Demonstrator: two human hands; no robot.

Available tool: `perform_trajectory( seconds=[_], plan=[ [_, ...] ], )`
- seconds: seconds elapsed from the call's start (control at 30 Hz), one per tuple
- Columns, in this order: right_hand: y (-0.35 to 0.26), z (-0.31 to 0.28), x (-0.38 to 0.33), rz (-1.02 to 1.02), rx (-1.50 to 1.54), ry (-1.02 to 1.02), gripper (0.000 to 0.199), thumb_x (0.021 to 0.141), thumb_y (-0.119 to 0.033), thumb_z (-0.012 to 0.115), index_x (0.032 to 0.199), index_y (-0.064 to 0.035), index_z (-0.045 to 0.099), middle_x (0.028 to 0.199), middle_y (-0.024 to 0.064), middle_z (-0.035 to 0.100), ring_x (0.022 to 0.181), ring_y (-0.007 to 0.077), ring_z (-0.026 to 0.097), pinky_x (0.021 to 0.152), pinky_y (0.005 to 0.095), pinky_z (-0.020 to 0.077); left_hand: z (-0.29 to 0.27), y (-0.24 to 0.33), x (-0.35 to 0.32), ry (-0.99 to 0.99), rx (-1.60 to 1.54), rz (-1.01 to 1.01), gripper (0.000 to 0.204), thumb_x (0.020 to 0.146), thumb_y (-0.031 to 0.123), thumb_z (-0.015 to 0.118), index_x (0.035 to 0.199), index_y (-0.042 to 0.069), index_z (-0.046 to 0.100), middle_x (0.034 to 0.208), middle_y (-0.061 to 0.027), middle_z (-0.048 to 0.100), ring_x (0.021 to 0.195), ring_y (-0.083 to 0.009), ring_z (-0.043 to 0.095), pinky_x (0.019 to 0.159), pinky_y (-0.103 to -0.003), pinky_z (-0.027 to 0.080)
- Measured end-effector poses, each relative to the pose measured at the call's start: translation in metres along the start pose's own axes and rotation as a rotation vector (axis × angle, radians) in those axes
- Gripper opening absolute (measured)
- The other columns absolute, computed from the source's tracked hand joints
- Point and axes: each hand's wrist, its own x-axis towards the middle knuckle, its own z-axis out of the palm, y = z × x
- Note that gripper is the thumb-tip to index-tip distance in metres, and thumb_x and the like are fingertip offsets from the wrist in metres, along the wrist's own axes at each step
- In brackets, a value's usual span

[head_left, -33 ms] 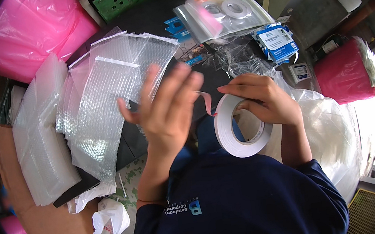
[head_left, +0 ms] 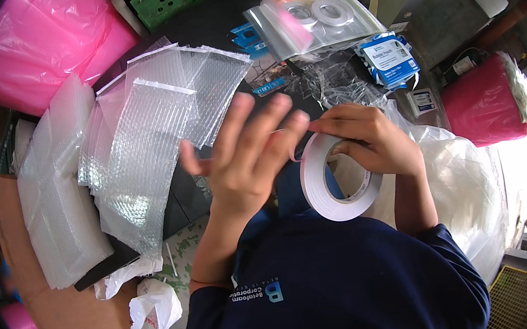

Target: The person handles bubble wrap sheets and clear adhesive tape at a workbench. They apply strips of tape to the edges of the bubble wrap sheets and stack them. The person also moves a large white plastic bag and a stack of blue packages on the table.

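My right hand [head_left: 368, 135] grips a white roll of double-sided tape [head_left: 323, 193] by its upper edge, thumb inside the ring and fingers over the outside. The roll hangs upright in front of my body. A short loose end of tape [head_left: 294, 152] curls off its left side towards my left hand [head_left: 241, 167]. That hand is raised beside the roll with its fingers spread, slightly blurred. Whether the tape end touches its fingertips I cannot tell. Fanned bubble-wrap pouches [head_left: 136, 147] with white adhesive strips along their edges lie on the dark table behind and left of it.
A stack of bubble-wrap sheets [head_left: 61, 202] lies at the left, beside brown cardboard [head_left: 46, 323]. Two more tape rolls [head_left: 332, 13] rest on clear plastic at the back. Blue-and-white packets [head_left: 387, 60] are back right. Large pink plastic bundles [head_left: 51, 46] stand at back left and right.
My left hand has moved slightly right, closer to the roll, and its fingers have lowered a little. The loose tape end is curled more tightly. My right hand stays in place.
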Motion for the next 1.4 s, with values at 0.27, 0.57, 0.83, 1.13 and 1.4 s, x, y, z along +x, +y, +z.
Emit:
perform_trajectory(
  seconds=[0.27,0.57,0.83,1.13,1.4],
  plan=[
    [0.005,-0.008,-0.008,0.065,-0.006,-0.036,0.048,0.063,0.007,0.063,0.11,0.001,0.062,0.097,0.017,0.061,0.087,0.0333,0.06,0.075,0.0376,0.048,0.011,-0.049,-0.02,-0.502,-0.95,-0.189,0.025,0.082,-0.006,0.05,0.089,0.01,0.068,0.091,-0.0033,0.064,0.095,-0.0159,0.061,0.09,-0.031,0.04],
    [0.009,-0.007,-0.01,0.054,-0.032,-0.025,0.049,0.063,0.009,0.061,0.111,0.0005,0.062,0.098,0.0167,0.061,0.087,0.0322,0.061,0.073,0.0363,0.0485,0.001,-0.068,-0.03,-0.366,-0.94,-0.617,0.033,0.092,0.028,0.054,0.112,0.002,0.058,0.112,-0.0095,0.062,0.112,-0.024,0.054,0.098,-0.036,0.037],
    [0.0,-0.001,-0.002,0.076,-0.068,-0.049,0.044,0.066,0.004,0.062,0.109,-0.0013,0.063,0.097,0.0138,0.062,0.09,0.0322,0.059,0.079,0.0384,0.048,-0.006,-0.001,0.007,-0.678,-0.891,-0.301,0.023,0.074,0.014,0.073,0.092,0.002,0.067,0.087,-0.0096,0.068,0.079,-0.0233,0.067,0.07,-0.03,0.051],
    [-0.001,0.005,-0.011,0.191,-0.073,-0.058,0.046,0.063,0.002,0.062,0.108,-0.0081,0.065,0.087,0.0114,0.058,0.081,0.0299,0.06,0.069,0.0377,0.0489,0.008,-0.003,-0.001,-0.762,-1.048,-0.431,0.011,0.079,-0.002,0.064,0.089,-0.004,0.063,0.081,-0.01,0.065,0.075,-0.017,0.067,0.063,-0.027,0.052],
    [-0.003,0.043,-0.022,0.26,-0.124,0.037,0.015,0.069,-0.017,0.072,0.083,-0.0139,0.072,0.074,0.0044,0.056,0.064,0.0241,0.059,0.055,0.0324,0.046,-0.007,0.006,-0.011,-0.849,-0.818,-0.237,0.014,0.073,-0.001,0.063,0.084,-0.001,0.055,0.079,-0.0099,0.058,0.063,-0.0242,0.061,0.057,-0.033,0.049]
  ],
)
